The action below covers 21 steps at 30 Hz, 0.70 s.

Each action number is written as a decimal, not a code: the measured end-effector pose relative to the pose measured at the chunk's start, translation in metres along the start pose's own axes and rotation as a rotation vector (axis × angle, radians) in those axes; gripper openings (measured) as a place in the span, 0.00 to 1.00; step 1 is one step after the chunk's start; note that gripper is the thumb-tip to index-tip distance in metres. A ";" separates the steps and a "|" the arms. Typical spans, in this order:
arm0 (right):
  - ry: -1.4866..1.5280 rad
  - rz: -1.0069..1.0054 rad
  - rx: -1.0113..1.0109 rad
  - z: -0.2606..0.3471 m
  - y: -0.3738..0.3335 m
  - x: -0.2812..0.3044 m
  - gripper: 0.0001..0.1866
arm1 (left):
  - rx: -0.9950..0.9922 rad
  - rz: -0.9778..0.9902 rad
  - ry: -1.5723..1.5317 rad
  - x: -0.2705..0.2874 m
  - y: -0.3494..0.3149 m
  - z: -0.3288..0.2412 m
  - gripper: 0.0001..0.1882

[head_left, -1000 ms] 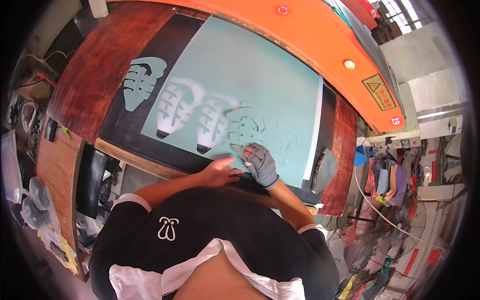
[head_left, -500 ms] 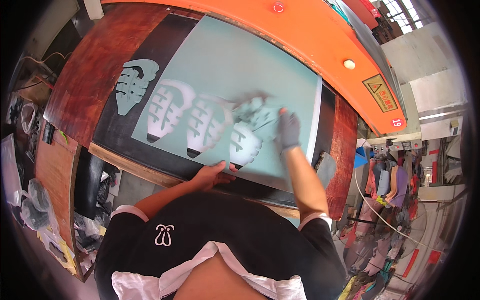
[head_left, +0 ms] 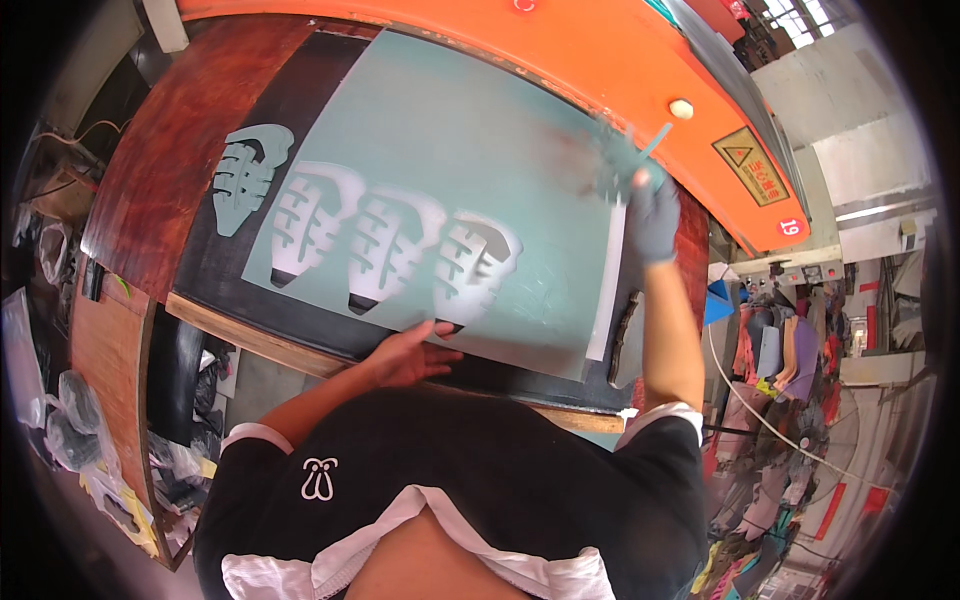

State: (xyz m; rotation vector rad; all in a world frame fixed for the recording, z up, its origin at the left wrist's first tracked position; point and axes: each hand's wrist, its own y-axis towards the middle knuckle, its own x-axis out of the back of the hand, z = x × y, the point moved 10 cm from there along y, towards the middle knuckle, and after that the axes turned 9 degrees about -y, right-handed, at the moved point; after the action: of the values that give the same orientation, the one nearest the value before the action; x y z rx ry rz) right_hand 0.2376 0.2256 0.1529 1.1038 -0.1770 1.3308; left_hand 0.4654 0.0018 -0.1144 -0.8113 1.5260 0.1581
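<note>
A pale teal sheet (head_left: pixel 450 110) lies on a black board (head_left: pixel 215 265). Three notched, leaf-shaped cut-outs run along its near side, showing white and some black beneath; the rightmost cut-out (head_left: pixel 465 270) is closest to my left hand. My bare left hand (head_left: pixel 410 355) is at the sheet's near edge, fingers apart, a fingertip by the edge. In a grey glove, my right hand (head_left: pixel 655 215) is raised over the far right corner, closed on a teal cut piece (head_left: pixel 625 165) blurred by motion. A matching teal piece (head_left: pixel 245 180) lies left of the sheet.
An orange machine beam (head_left: pixel 590 80) with a white knob (head_left: pixel 681 109) spans the far side. Red-brown boards (head_left: pixel 180 130) flank the black board, and a wooden strip (head_left: pixel 260 335) edges its front. A dark-edged curved piece (head_left: pixel 627 340) sits at the right. Coloured scraps hang beyond.
My right hand has moved right and away from me, lifting the teal piece off the rightmost cut-out, now fully visible. My left hand stays by the near edge.
</note>
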 end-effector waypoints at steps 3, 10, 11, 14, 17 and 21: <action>-0.466 0.166 0.363 0.052 -0.103 -0.021 0.13 | 0.160 0.101 -0.064 -0.028 0.019 0.047 0.29; -0.254 0.277 0.369 0.070 -0.232 -0.062 0.18 | 0.062 0.103 -0.074 -0.043 0.080 0.074 0.17; -0.259 0.310 0.312 0.064 -0.231 -0.062 0.18 | 0.042 0.097 -0.073 -0.042 0.083 0.074 0.15; -0.201 0.294 0.361 0.070 -0.227 -0.054 0.22 | -0.040 0.145 -0.081 -0.049 0.084 0.067 0.12; -0.161 0.252 0.319 0.066 -0.222 -0.053 0.22 | -0.089 0.051 -0.037 -0.044 0.082 0.065 0.13; -0.036 0.340 0.134 0.039 -0.210 -0.063 0.20 | -0.060 -0.016 0.023 -0.039 0.080 0.068 0.20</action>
State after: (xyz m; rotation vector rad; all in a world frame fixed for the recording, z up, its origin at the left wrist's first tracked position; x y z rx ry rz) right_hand 0.4110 0.1867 0.0189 1.2497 -0.3164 1.6449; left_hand 0.4722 0.1132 -0.1185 -0.8752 1.5424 0.1843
